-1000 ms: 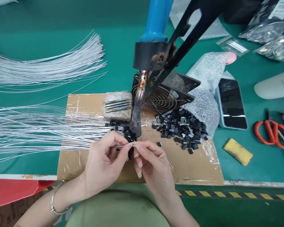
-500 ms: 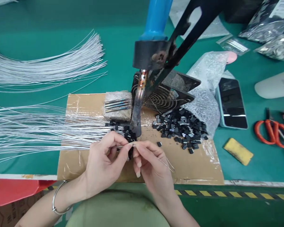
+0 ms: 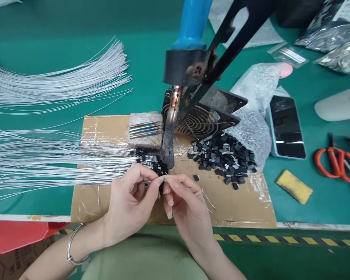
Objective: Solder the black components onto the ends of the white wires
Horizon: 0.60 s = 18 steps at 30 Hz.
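My left hand (image 3: pixel 131 206) pinches a thin white wire (image 3: pixel 147 181) between thumb and forefinger. Against its fingertips, the thumb and forefinger of my right hand (image 3: pixel 189 206) are closed on the same wire's end, which they mostly cover. A thin bent wire (image 3: pixel 209 201) shows just behind my right hand. Right beyond my fingertips, a cluster of black connector pieces (image 3: pixel 160 165) sits on the ends of many white wires (image 3: pixel 99 171). The tip of a blue-handled soldering iron (image 3: pixel 169 128), clamped in a black stand, points down over that cluster.
Loose black pieces (image 3: pixel 224 159) form a pile on the cardboard (image 3: pixel 251 206). A small fan (image 3: pixel 204 116) stands behind the iron. A pad (image 3: pixel 146 142) carries several metal rods. Farther right lie a phone (image 3: pixel 288 126), a yellow sponge (image 3: pixel 294 186) and orange-handled scissors (image 3: pixel 336 163). Another wire bundle (image 3: pixel 76 83) lies back left.
My fingertips stay together at nearly the same spot. My right hand has shifted very slightly left, and the wire end between the fingers shows less.
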Available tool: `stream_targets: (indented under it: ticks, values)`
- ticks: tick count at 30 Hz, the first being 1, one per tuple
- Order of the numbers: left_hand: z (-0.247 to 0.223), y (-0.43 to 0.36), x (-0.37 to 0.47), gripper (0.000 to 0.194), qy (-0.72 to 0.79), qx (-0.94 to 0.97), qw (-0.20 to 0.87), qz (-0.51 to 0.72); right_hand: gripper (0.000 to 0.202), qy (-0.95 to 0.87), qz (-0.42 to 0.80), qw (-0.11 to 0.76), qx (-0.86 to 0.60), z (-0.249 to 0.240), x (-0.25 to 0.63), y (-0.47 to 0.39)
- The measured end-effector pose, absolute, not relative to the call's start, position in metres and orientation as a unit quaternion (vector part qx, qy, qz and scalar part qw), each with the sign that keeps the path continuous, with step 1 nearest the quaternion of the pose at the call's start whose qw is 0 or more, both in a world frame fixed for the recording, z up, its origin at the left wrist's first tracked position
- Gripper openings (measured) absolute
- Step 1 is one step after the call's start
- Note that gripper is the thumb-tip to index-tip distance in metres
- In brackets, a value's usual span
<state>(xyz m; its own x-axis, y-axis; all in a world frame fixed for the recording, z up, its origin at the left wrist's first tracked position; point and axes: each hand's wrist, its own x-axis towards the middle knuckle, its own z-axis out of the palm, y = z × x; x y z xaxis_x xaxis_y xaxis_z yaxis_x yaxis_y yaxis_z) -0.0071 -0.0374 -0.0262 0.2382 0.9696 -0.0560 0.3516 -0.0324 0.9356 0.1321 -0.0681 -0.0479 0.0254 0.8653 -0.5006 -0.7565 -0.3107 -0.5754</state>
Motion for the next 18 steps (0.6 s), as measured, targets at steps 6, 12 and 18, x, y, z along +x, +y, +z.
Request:
stream_targets:
  ticks: [6,12,18]
  values:
    - [-0.025,-0.037,-0.005,0.013,0.518,0.601,0.504,0.341,0.016,-0.057,0.698,0.582,-0.412,-0.048,0.131,-0.069]
    - [-0.020,-0.031,-0.004,0.012,0.523,0.546,0.557,0.344,0.019,-0.075,0.698,0.586,-0.406,-0.049,0.133,-0.068]
    - [-0.017,-0.028,-0.004,0.012,0.523,0.536,0.566,0.345,0.011,-0.130,0.674,0.582,-0.437,-0.053,0.135,-0.073]
